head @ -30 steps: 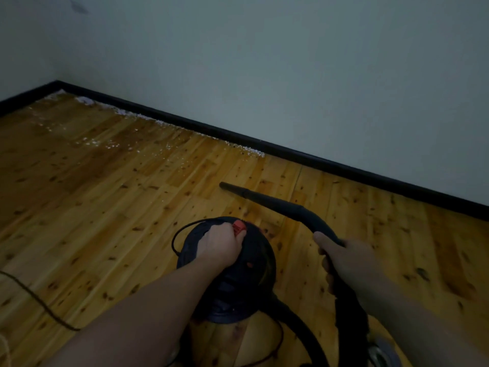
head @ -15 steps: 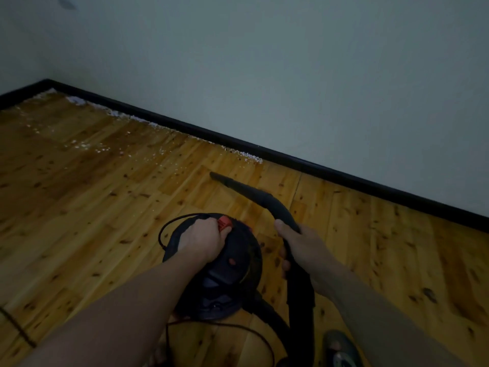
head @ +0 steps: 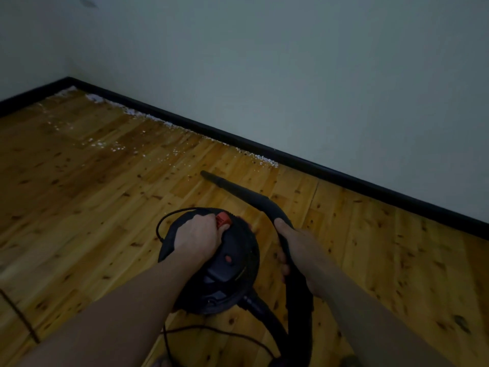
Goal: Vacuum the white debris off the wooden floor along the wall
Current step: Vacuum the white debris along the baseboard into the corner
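A round black vacuum canister (head: 225, 263) sits on the wooden floor (head: 79, 221) in the near middle of the scene, with a red switch (head: 223, 219) on the far part of its top. The left hand (head: 197, 234) rests over the canister's top, its fingers curled down around the handle there, the thumb beside the red switch. The right hand (head: 296, 250) grips the black hose wand (head: 264, 202) just right of the canister, fingers wrapped round it. The wand's long axis runs from the near right to the far left, and its narrow nozzle tip (head: 205, 174) points away toward the far left, low over the boards. White debris (head: 260, 159) lies in a thin band against the black baseboard (head: 344, 176) just beyond the tip, and more is scattered over the floor farther left toward the corner. The pale wall (head: 291, 75) rises behind. A black hose (head: 267, 313) leaves the canister's near side, and a thin cord (head: 211, 331) loops across the near floor.
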Tool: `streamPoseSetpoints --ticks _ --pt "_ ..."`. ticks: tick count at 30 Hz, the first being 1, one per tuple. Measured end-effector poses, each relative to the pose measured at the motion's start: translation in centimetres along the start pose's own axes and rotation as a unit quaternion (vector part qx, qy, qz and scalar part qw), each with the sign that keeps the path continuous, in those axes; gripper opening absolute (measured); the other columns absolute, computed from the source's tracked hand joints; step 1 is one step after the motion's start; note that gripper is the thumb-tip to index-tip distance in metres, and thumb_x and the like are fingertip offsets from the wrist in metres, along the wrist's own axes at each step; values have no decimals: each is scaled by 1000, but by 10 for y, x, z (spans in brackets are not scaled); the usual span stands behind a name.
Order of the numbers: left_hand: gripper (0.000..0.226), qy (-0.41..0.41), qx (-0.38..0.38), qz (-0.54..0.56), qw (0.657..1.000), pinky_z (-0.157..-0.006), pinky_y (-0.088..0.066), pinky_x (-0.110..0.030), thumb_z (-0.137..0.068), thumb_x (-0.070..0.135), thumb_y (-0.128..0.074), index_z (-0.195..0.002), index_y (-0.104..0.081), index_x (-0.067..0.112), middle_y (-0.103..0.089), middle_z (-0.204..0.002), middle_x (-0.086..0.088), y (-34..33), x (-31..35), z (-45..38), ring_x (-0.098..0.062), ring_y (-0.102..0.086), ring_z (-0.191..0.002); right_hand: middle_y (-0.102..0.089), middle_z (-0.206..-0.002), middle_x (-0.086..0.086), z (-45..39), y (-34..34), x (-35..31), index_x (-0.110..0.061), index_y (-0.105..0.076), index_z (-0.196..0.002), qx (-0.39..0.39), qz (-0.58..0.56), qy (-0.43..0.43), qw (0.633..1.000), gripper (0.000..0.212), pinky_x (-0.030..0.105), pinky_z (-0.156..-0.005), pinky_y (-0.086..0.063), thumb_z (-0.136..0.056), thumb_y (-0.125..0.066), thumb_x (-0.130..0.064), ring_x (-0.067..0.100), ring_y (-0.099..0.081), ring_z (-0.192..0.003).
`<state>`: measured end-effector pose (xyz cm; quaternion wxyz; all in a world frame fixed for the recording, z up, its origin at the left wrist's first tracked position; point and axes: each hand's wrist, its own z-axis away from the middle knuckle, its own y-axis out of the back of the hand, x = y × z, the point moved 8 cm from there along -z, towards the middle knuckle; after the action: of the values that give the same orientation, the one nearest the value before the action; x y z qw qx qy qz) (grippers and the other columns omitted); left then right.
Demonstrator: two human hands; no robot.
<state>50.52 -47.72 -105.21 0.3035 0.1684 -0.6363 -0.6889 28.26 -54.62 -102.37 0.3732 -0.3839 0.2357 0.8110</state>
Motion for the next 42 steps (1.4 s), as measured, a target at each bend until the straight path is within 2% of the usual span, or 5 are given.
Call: streamPoseSetpoints --ticks 6,10,21,27,42 --pt "45 23 -50 38 998 -78 -57 -44 -104 60 -43 -99 -58 17 -66 -100 -7 -7 -29 -9 -28 -65 -87 -51 -60 7 -1 -8 -4 -11 -55 -85 -13 -4 -3 1000 44 31 -47 -46 -104 -57 -51 19 -49 -43" --pt "46 18 -54 35 998 -77 -55 -42 -103 62 -42 -97 -57 19 -66 -98 -6 -10 -27 -3 -28 -65 -88 -51 -56 5 -1 -15 -3 -11 -54 -76 -22 8 5 1000 49 32 -51 -45 -104 -56 -51 19 -49 -43" --pt "48 35 -6 33 999 -60 -45 -35 -99 69 -41 -88 -55 23 -58 -81 2 -3 -23 3 -22 -58 -71 -54 -57 5 -22 -40 -18 -12 -55 -73 -15 32 44 998 50 25 -42 -45 -105 -54 -51 17 -51 -42" --pt "49 33 -1 33 999 -62 -46 -36 -100 68 -42 -95 -58 21 -65 -91 -2 -2 -21 1 -25 -64 -80 -57 -60 7 -51 -47 -21 -6 -62 -80 1 43 60 997 55 28 -44 -48 -104 -54 -55 19 -55 -45" --pt "42 27 6 35 999 -62 -43 -36 -104 58 -44 -97 -59 19 -67 -94 -5 1 -22 -1 -28 -67 -82 -52 -51 4 -97 -86 -38 -9 -54 -71 -21 78 75 994 52 25 -40 -43 -105 -54 -49 17 -49 -38"
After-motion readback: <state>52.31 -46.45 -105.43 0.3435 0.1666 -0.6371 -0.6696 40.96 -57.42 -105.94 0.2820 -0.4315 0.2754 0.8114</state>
